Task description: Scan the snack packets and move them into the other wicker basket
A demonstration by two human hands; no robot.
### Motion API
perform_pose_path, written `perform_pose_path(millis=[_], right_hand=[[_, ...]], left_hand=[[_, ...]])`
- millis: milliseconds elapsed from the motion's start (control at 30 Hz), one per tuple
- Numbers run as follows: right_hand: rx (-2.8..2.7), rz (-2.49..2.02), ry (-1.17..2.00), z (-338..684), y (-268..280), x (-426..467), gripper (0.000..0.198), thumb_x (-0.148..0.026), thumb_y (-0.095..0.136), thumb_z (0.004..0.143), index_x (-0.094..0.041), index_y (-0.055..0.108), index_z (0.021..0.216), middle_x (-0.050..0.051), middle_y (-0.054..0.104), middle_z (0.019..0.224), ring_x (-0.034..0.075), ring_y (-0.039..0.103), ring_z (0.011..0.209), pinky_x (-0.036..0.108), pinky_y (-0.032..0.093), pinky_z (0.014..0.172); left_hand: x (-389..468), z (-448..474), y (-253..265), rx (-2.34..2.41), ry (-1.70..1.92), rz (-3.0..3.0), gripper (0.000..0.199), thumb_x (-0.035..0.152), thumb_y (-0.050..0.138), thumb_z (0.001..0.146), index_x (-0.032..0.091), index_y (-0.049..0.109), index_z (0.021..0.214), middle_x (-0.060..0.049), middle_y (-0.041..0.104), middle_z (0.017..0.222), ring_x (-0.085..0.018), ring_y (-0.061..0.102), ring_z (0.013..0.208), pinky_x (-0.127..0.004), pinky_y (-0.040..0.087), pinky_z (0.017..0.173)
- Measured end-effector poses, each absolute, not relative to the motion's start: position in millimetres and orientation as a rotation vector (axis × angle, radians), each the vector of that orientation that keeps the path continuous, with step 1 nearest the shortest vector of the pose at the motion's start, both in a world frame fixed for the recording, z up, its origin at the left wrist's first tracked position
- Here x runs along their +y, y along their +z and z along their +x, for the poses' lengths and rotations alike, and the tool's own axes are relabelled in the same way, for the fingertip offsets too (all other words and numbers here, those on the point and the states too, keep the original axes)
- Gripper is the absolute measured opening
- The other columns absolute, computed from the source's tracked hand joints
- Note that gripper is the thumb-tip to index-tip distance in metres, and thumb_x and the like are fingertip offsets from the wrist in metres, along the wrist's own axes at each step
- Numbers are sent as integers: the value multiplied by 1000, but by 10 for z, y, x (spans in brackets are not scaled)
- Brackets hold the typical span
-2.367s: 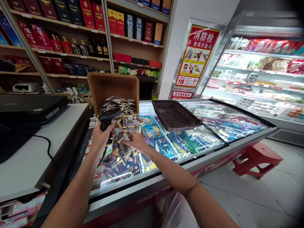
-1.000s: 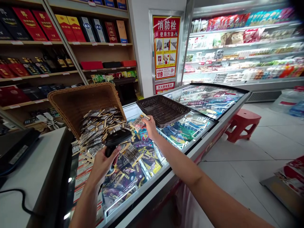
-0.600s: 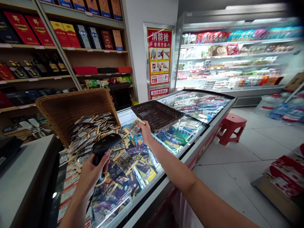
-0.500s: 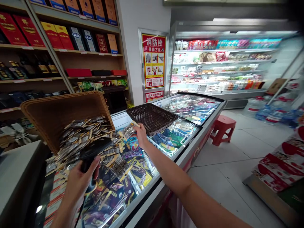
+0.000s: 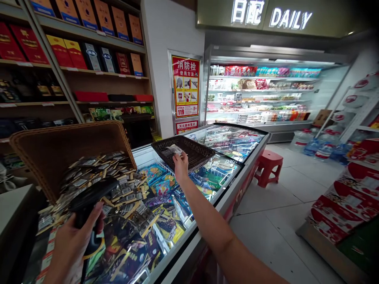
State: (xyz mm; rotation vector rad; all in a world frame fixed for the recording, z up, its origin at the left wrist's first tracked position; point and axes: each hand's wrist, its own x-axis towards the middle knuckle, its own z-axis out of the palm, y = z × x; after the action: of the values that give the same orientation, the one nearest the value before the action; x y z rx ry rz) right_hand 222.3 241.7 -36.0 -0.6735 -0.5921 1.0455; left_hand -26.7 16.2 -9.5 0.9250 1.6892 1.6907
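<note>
A black barcode scanner [image 5: 93, 197] is gripped in my left hand [image 5: 71, 240], its head over the near end of the packet pile. Between the fingertips of my right hand [image 5: 181, 165] is a small clear packet [image 5: 175, 149], held above the dark woven basket [image 5: 195, 157]. To the left, a tan wicker basket [image 5: 71, 138] lies tipped on its side, with a heap of small flat packets [image 5: 97, 169] spilling from it. More packets are spread over the glass top of the chest freezer [image 5: 189, 244].
Frozen goods in bright bags [image 5: 168, 225] show through the freezer glass. Shelves of boxes [image 5: 100, 59] stand behind on the left. A red stool [image 5: 269, 165] and stacked red cartons [image 5: 340, 205] are on the floor to the right, with water bottles [image 5: 324, 150] farther back.
My right hand has carried the packet from beside the pile to over the dark basket. My left hand with the scanner sits lower and farther left. The view has tilted upward.
</note>
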Motion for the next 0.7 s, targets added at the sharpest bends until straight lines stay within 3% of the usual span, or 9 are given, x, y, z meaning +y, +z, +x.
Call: perform_pose_path(millis=[100, 167, 300, 433, 567, 700], right_hand=[[-719, -657, 1036, 2264, -378, 2343, 66, -52, 73, 78, -32, 52, 137, 6, 66, 132, 17, 67, 125, 36, 57, 104], [-840, -653, 1109, 2228, -384, 2256, 62, -51, 77, 76, -31, 58, 131, 4, 68, 126, 17, 70, 114, 33, 57, 98], [-1420, -771, 1223, 2033, -441, 2011, 39, -57, 86, 73, -25, 71, 89, 0, 70, 86, 19, 69, 84, 31, 55, 79], [-2013, -938, 1060, 1850, -587, 1723, 51, -54, 103, 57, -24, 62, 57, 2, 59, 62, 28, 67, 88, 37, 51, 81], [-2138, -970, 869, 1739, -736, 1508, 68, -56, 108, 40, -25, 49, 52, 6, 61, 72, 36, 67, 102, 45, 51, 89], [-2184, -970, 886, 1690, -766, 1424, 71, -50, 110, 29, -25, 51, 61, 6, 63, 81, 39, 66, 108, 48, 51, 94]], left_hand=[[138, -216, -64, 1655, 1783, 965, 55, 65, 97, 61, 20, 71, 77, 2, 65, 64, -12, 52, 53, -23, 41, 47], [118, -186, -36, 1639, 1749, 1009, 56, 61, 99, 61, 18, 69, 79, 2, 65, 63, -12, 53, 52, -24, 41, 48], [86, -127, 11, 1634, 1731, 1030, 54, 58, 96, 65, 16, 66, 82, 2, 64, 65, -11, 53, 50, -25, 40, 46], [82, -75, 21, 1613, 1735, 1041, 54, 58, 95, 65, 16, 64, 79, 2, 62, 64, -9, 52, 50, -24, 39, 46], [98, -52, 10, 1616, 1735, 1030, 58, 63, 96, 60, 18, 65, 78, 2, 63, 65, -9, 51, 48, -23, 39, 44], [90, -13, 29, 1662, 1705, 1005, 60, 67, 94, 57, 19, 65, 77, 2, 62, 65, -10, 51, 48, -23, 38, 43]])
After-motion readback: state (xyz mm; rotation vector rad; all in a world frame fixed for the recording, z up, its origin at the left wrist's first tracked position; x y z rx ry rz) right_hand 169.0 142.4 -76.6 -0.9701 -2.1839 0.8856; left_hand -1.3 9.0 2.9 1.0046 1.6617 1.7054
